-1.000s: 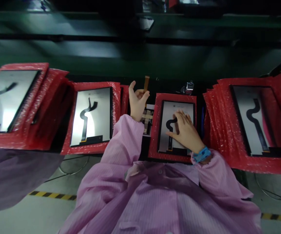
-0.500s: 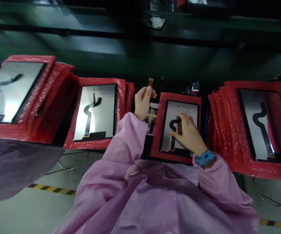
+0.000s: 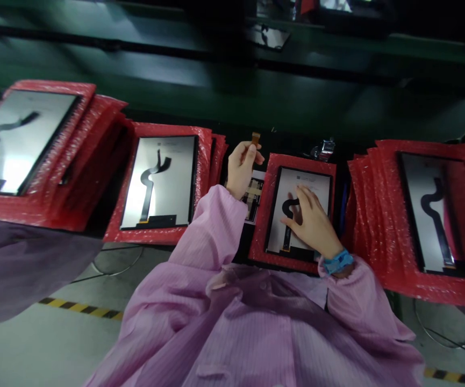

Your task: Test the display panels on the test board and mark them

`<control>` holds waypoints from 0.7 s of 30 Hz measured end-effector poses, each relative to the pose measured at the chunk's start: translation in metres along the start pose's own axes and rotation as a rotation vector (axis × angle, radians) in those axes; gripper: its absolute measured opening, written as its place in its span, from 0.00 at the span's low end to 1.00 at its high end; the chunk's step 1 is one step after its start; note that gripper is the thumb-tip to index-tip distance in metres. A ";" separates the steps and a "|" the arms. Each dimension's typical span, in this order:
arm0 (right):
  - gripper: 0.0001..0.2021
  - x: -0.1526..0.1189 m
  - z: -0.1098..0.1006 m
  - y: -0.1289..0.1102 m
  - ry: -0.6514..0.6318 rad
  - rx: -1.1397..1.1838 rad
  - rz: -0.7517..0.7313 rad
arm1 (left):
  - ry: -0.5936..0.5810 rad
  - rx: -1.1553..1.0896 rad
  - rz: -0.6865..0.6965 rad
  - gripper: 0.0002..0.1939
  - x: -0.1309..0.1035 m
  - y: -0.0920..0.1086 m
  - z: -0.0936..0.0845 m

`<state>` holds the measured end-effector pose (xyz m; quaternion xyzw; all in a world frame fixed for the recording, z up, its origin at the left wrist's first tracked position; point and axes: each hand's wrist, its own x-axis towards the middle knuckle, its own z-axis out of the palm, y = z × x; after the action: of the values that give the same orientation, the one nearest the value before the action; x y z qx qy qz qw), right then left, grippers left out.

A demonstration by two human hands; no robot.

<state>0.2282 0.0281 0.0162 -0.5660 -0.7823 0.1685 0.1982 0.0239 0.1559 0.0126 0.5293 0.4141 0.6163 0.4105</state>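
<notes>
Head view. Left grip [image 3: 241,171] pinched a short orange-brown flex strip [image 3: 255,138] between thumb and finger, its end standing up past the fingertips. Could not tell whether its lower end joined the small board [image 3: 253,199] just below this grip. Right grip [image 3: 313,223] was spread, thumb apart from the fingers, over a display panel [image 3: 291,183] that lay on red wrap [image 3: 261,231]; firm contact unclear. The panel's black ribbon cable [image 3: 287,236] passed by that grip's thumb tip.

Risks, as judged: the strip could slip or crease, since the pinch took only a narrow bit of it. A sideways drag of the right grip could smudge the panel or snag the ribbon cable; the panel might also slide if the wrap was slick.

Pose: left forearm reached forward, hand raised, thumb side toward the right grip. Right forearm slanted in from the right, palm down, blue wristband [image 3: 337,262] at the wrist. Right of the right grip stood a stack of red sleeves [image 3: 371,215].
</notes>
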 end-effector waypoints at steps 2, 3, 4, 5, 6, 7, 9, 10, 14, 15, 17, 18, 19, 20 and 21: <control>0.41 0.001 0.000 0.000 -0.003 0.009 0.003 | 0.000 0.006 -0.003 0.17 0.000 0.001 0.000; 0.41 0.001 -0.001 0.000 -0.008 0.013 0.006 | -0.001 0.005 -0.003 0.17 0.000 0.002 0.001; 0.41 0.001 -0.001 -0.001 -0.012 0.016 0.009 | -0.004 0.005 -0.005 0.17 0.000 0.003 0.001; 0.41 0.001 -0.001 -0.001 -0.016 0.016 0.014 | -0.005 0.007 -0.007 0.17 0.000 0.004 0.001; 0.41 0.001 -0.001 -0.002 -0.018 0.013 0.020 | -0.006 0.010 -0.009 0.17 0.000 0.004 0.001; 0.41 0.001 -0.002 -0.002 -0.020 0.010 0.026 | -0.007 0.013 -0.010 0.16 0.000 0.005 0.001; 0.41 0.001 -0.002 -0.004 -0.021 0.003 0.037 | -0.008 0.013 -0.008 0.16 0.000 0.005 0.001; 0.41 0.001 -0.002 -0.004 -0.022 0.000 0.043 | -0.009 0.009 -0.005 0.15 0.000 0.005 0.001; 0.42 0.002 -0.001 -0.005 -0.021 -0.006 0.052 | -0.027 -0.004 0.028 0.14 0.000 0.001 0.000; 0.42 0.002 -0.002 -0.005 -0.019 -0.003 0.050 | -0.032 -0.005 0.041 0.14 0.000 0.000 -0.001; 0.42 0.002 -0.002 -0.005 -0.016 0.010 0.050 | -0.035 -0.002 0.054 0.13 0.000 -0.002 -0.001; 0.42 0.002 -0.002 -0.006 -0.015 0.019 0.054 | -0.031 0.002 0.055 0.13 0.000 -0.003 0.000; 0.42 0.002 -0.002 -0.006 -0.014 0.029 0.061 | -0.023 0.004 0.057 0.13 0.000 -0.004 0.000; 0.42 0.002 -0.001 -0.006 -0.012 0.043 0.070 | -0.015 0.003 0.061 0.13 0.000 -0.004 0.001; 0.42 0.001 -0.001 -0.006 -0.007 0.063 0.079 | -0.008 0.000 0.069 0.13 -0.001 -0.004 0.001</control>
<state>0.2235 0.0278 0.0197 -0.5895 -0.7542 0.2025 0.2064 0.0256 0.1566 0.0084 0.5456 0.3940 0.6280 0.3909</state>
